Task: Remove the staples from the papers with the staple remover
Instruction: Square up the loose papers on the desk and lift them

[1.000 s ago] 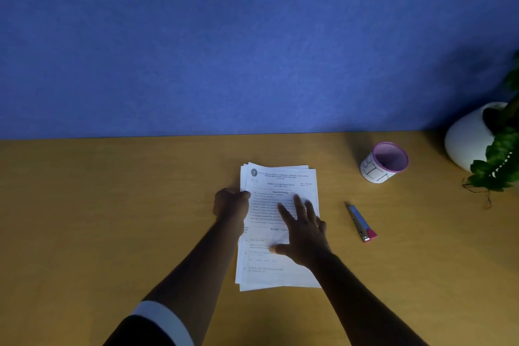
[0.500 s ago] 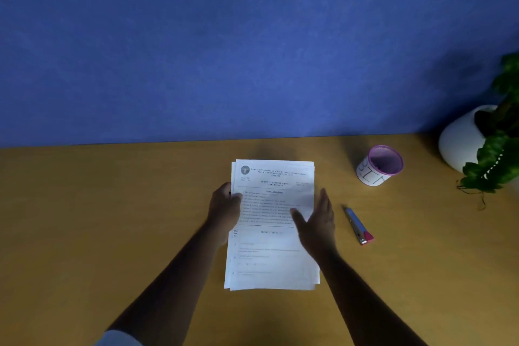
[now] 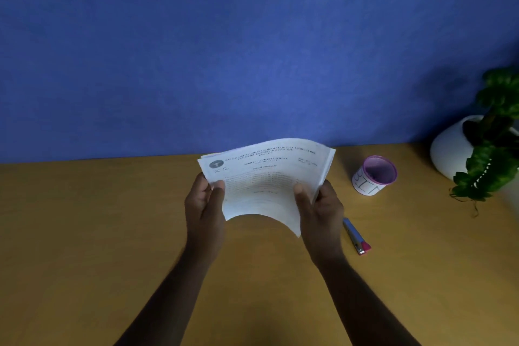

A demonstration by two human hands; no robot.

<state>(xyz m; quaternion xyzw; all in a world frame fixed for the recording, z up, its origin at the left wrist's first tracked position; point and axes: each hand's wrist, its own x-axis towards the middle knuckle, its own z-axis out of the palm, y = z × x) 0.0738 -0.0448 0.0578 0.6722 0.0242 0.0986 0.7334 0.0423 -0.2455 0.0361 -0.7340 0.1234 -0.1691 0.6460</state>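
A stack of white printed papers (image 3: 264,180) is held up off the wooden desk, bowed upward in the middle. My left hand (image 3: 205,202) grips its left edge with the thumb on top. My right hand (image 3: 320,205) grips its right edge the same way. No staple can be made out in the blurred sheets. The staple remover (image 3: 356,236), a slim blue tool with a pink end, lies on the desk just right of my right wrist, untouched.
A small pink-rimmed cup (image 3: 375,175) labelled BIN stands at the right rear of the desk (image 3: 112,233). Further right sits a white round pot (image 3: 455,146) with a green plant (image 3: 491,154). A blue wall (image 3: 224,50) closes off the back.
The papers lay flat on the desk under both hands; now both hands have taken them by the side edges and lifted them, and the stack bends upward.
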